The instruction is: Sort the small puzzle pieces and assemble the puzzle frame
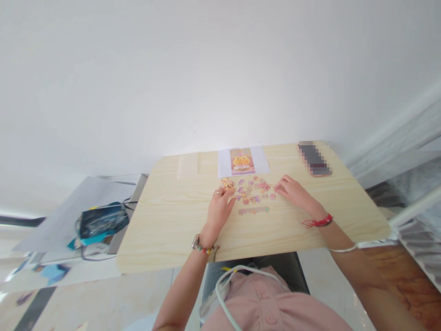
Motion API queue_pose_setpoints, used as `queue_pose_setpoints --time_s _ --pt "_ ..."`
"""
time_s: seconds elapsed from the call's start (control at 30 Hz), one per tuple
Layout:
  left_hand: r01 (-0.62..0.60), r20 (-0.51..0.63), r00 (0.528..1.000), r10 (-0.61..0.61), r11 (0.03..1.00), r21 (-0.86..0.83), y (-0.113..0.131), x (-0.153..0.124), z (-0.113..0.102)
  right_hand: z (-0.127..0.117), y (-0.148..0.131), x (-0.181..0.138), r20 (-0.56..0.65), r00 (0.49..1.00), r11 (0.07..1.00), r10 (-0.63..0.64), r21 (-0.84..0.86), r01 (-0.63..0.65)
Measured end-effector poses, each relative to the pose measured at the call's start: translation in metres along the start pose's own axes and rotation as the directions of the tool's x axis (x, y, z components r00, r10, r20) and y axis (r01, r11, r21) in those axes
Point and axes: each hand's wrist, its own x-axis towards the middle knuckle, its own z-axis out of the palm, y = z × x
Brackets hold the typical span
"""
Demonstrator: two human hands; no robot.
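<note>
Several small pastel jigsaw pieces (254, 189) lie scattered in the middle of a light wooden table (165, 220). A short joined row of pieces (253, 210) lies nearer to me. My left hand (219, 209) rests at the left edge of the scatter, fingers curled at a small joined cluster of pieces (228, 184); whether it grips it I cannot tell. My right hand (292, 191) lies on the table at the right edge of the scatter, fingertips touching pieces. A reference picture (242, 162) of a yellow character lies beyond the pieces.
A phone (314, 159) lies at the table's far right. A pale sheet (188, 166) lies at the far left. Left of the table, a dark blue bag (101, 220) sits on a low grey surface. A white wall stands behind the table.
</note>
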Motion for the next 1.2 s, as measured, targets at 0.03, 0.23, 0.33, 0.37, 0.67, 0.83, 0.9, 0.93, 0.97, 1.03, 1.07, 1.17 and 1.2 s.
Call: queue_pose_setpoints --time_s 0.03,0.23,0.33,0.37,0.67,0.83,0.9,0.93,0.97,1.03,1.07,1.17,1.2 --pt "0.002 0.002 1.000 -0.002 1.000 0.004 0.000 -0.001 0.000 0.000 0.000 -0.001 -0.004 1.000 1.000 0.005 0.003 -0.005" --pt "0.016 -0.008 1.000 -0.016 1.000 0.004 0.000 -0.008 -0.007 -0.004 -0.018 -0.002 -0.063 0.998 0.999 -0.015 0.031 0.017" --pt "0.028 -0.010 1.000 -0.028 1.000 0.008 -0.001 -0.012 -0.010 -0.001 -0.037 -0.001 -0.049 0.996 0.994 -0.077 0.067 0.080" --pt "0.032 -0.008 0.999 -0.032 0.999 0.010 -0.001 -0.013 -0.010 0.002 -0.043 0.000 -0.035 0.994 0.992 -0.103 0.072 0.105" --pt "0.055 0.005 0.998 -0.055 0.998 0.042 0.003 -0.021 -0.010 0.027 -0.070 0.016 0.027 0.983 0.982 -0.182 -0.051 0.183" --pt "0.046 0.009 0.999 -0.046 0.998 0.052 0.007 -0.023 -0.009 0.027 -0.074 0.020 0.048 0.978 0.971 -0.204 -0.114 0.208" --pt "0.043 0.018 0.999 -0.044 0.998 0.050 0.008 -0.023 -0.008 0.027 -0.072 0.019 0.053 0.981 0.972 -0.186 -0.136 0.192" --pt "0.043 0.021 0.999 -0.044 0.998 0.049 0.008 -0.023 -0.007 0.027 -0.071 0.019 0.055 0.983 0.973 -0.175 -0.140 0.181" --pt "0.043 0.025 0.999 -0.044 0.998 0.048 0.009 -0.023 -0.006 0.026 -0.069 0.019 0.055 0.985 0.976 -0.163 -0.139 0.170" --pt "0.039 0.037 0.998 -0.041 0.998 0.046 0.009 -0.022 -0.004 0.025 -0.065 0.019 0.048 0.988 0.980 -0.144 -0.132 0.150" --pt "0.034 0.043 0.998 -0.036 0.998 0.045 0.010 -0.021 -0.002 0.025 -0.064 0.019 0.044 0.989 0.982 -0.140 -0.125 0.144" --pt "0.008 0.063 0.998 -0.011 0.999 0.048 0.013 -0.015 0.001 0.024 -0.064 0.023 0.039 0.988 0.985 -0.147 -0.091 0.150" --pt "0.002 0.070 0.998 -0.006 0.999 0.052 0.015 -0.013 0.002 0.024 -0.064 0.026 0.037 0.988 0.985 -0.153 -0.078 0.155"
